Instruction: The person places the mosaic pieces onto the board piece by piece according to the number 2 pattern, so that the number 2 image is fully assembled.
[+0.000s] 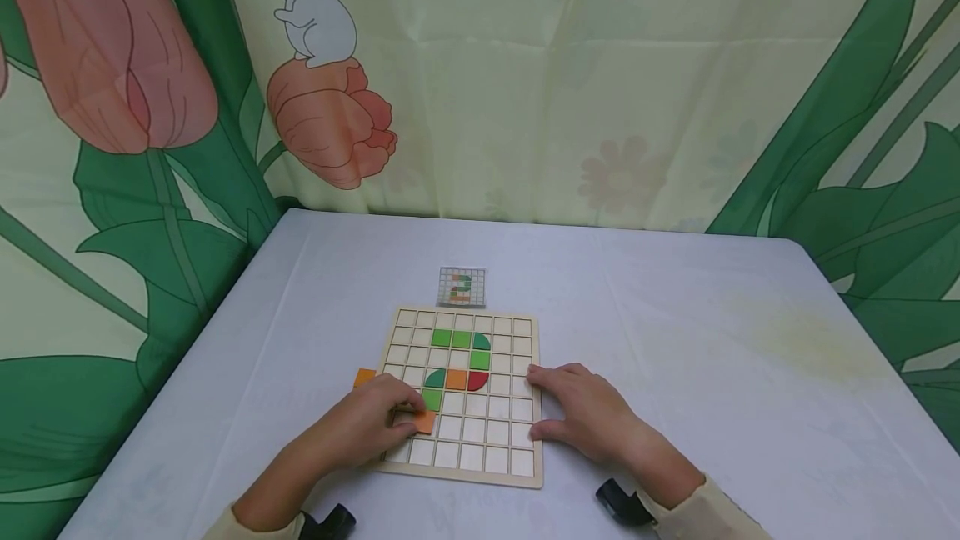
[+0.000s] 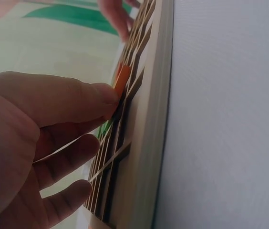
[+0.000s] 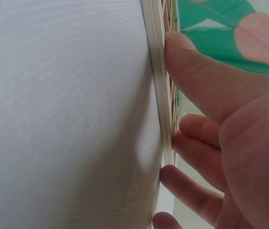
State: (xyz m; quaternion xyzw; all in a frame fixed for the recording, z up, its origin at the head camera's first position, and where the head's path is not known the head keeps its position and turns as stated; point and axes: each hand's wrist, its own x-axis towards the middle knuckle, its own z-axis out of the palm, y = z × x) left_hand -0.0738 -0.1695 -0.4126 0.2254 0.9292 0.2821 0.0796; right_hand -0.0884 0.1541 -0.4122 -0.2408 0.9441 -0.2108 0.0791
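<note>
A wooden grid board (image 1: 504,482) lies on the table, with green, orange and red square and rounded tiles in several of its cells. Between thumb and fingers, my left hand (image 1: 367,423) pinches an orange square tile (image 1: 425,422) just below a green tile (image 1: 432,399). The left wrist view shows this orange tile (image 2: 121,82) tilted at the cells. My right hand (image 1: 592,411) touches the board's right edge with its thumb and fingertips; in the right wrist view the thumb (image 3: 191,62) lies against the frame.
A small pattern card (image 1: 462,287) with a coloured grid lies beyond the board's far edge. Another orange tile (image 1: 364,377) sits at the board's left side, partly behind my left hand. A white cloth covers the table (image 1: 675,315); a printed curtain (image 1: 525,90) hangs behind.
</note>
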